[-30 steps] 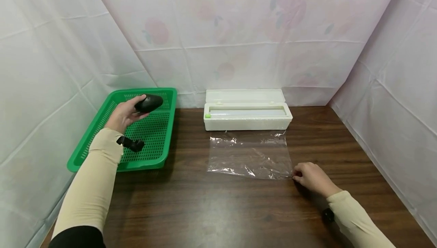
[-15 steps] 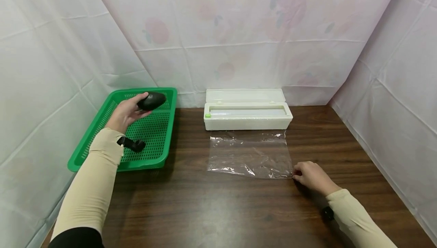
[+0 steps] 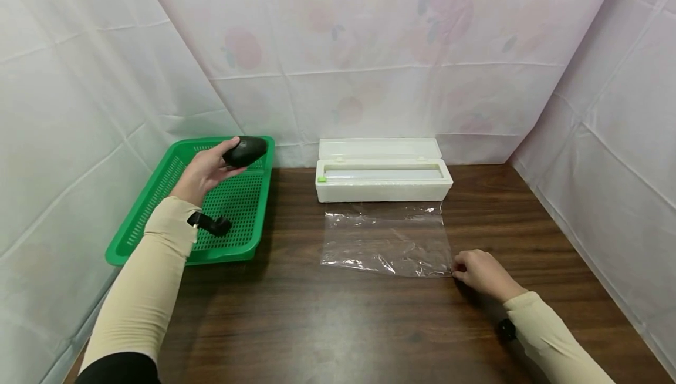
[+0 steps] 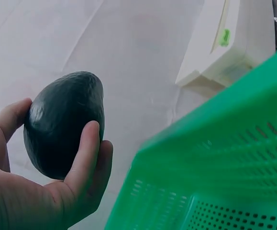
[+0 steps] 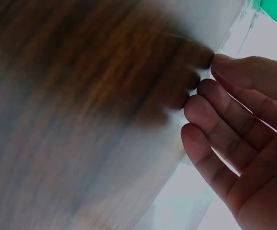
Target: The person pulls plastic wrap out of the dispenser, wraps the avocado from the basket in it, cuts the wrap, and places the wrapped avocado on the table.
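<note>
My left hand (image 3: 203,172) grips a dark avocado (image 3: 245,151) between thumb and fingers, raised over the far end of the green basket (image 3: 258,214). In the left wrist view, the whole avocado (image 4: 64,120) shows, its skin dark and pebbled. A sheet of clear plastic wrap (image 3: 388,243) lies flat on the table, drawn out from the front of a white wrap dispenser (image 3: 382,191). At the sheet's near right corner, my right hand (image 3: 484,275) pinches the film. Close up in the right wrist view, the thumb and index fingertip meet while the other fingers are bent.
The dispenser's lid (image 3: 379,148) stands open against the back curtain (image 3: 338,96), and a green slider (image 3: 321,179) sits at its left end. White curtains enclose the brown wooden table (image 3: 327,325) on the left, back and right.
My left hand has carried the avocado a little to the right and away from me, toward the basket's far right corner. The right hand and the wrap have stayed in place.
</note>
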Available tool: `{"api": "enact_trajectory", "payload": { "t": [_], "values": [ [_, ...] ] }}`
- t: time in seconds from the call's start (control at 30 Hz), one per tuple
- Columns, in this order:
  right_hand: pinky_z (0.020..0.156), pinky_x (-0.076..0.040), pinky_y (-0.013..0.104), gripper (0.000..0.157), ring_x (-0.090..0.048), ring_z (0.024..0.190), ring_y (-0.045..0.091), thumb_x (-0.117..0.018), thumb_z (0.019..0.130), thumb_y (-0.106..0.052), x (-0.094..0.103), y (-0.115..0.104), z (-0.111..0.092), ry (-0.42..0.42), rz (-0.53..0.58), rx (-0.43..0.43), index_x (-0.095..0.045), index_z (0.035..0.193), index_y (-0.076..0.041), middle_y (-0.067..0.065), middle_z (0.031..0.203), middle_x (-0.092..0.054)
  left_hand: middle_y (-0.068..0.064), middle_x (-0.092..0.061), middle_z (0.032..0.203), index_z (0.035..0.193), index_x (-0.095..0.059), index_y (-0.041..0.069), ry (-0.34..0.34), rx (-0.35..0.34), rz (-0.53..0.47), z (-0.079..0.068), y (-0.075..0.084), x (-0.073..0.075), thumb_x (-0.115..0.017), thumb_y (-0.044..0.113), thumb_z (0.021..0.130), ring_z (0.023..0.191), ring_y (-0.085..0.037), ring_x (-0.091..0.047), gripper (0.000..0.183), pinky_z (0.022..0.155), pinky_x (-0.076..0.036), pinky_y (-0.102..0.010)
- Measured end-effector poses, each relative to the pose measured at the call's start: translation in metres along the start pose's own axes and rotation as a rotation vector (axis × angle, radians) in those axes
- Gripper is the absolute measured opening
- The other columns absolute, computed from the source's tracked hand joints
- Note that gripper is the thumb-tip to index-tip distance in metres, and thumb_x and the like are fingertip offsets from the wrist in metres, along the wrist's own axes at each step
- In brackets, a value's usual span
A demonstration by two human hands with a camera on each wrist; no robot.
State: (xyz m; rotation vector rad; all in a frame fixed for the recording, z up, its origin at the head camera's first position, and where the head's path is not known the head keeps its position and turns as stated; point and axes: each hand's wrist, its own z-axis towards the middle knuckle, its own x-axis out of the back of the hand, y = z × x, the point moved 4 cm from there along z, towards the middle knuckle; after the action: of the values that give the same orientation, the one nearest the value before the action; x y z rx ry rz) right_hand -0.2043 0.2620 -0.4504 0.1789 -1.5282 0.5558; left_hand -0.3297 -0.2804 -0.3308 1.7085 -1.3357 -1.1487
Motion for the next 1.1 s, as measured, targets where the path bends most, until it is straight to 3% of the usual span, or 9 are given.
{"api": "enact_trajectory", "payload": {
  "t": [0.17,0.3,0.53,1.1],
  "values": [
    [0.054,-0.039,0.026,0.02,-0.046,0.059,0.005,-0.076,0.078,-0.009,0.001,0.0,0.001,-0.009,0.005,-0.009,-0.062,0.066,-0.019,-0.009,0.064,-0.057,-0.005,-0.01,0.165,0.156,-0.019,0.025,-0.02,-0.022,0.004,-0.002,0.0,-0.011,-0.069,0.036,0.088,0.148,-0.027,-0.026,0.086,0.108,-0.043,-0.034],
    [0.054,-0.038,0.026,0.02,-0.046,0.059,0.005,-0.076,0.078,-0.008,0.001,-0.001,0.002,-0.015,0.008,-0.01,-0.063,0.066,-0.018,-0.009,0.064,-0.057,-0.008,-0.013,0.164,0.157,-0.016,0.023,-0.016,-0.027,0.071,-0.004,0.0,-0.02,-0.068,0.04,0.089,0.146,-0.028,-0.03,0.087,0.11,-0.041,-0.034],
    [0.054,-0.038,0.026,0.02,-0.045,0.059,0.005,-0.075,0.078,-0.008,0.001,-0.002,0.003,-0.017,0.011,-0.013,-0.063,0.066,-0.018,-0.009,0.065,-0.057,-0.012,-0.014,0.164,0.158,-0.01,0.018,-0.027,-0.03,0.086,-0.005,-0.003,-0.034,-0.066,0.041,0.09,0.148,-0.027,-0.027,0.09,0.12,-0.027,-0.037],
    [0.054,-0.037,0.025,0.02,-0.044,0.058,0.005,-0.075,0.079,-0.008,0.001,-0.001,0.005,-0.016,0.008,-0.004,-0.063,0.066,-0.018,-0.009,0.064,-0.056,-0.014,-0.02,0.162,0.157,-0.017,0.013,-0.08,-0.079,0.094,-0.003,-0.013,-0.061,-0.064,0.036,0.093,0.145,-0.028,-0.032,0.082,0.118,-0.03,-0.039]
  ]
}}
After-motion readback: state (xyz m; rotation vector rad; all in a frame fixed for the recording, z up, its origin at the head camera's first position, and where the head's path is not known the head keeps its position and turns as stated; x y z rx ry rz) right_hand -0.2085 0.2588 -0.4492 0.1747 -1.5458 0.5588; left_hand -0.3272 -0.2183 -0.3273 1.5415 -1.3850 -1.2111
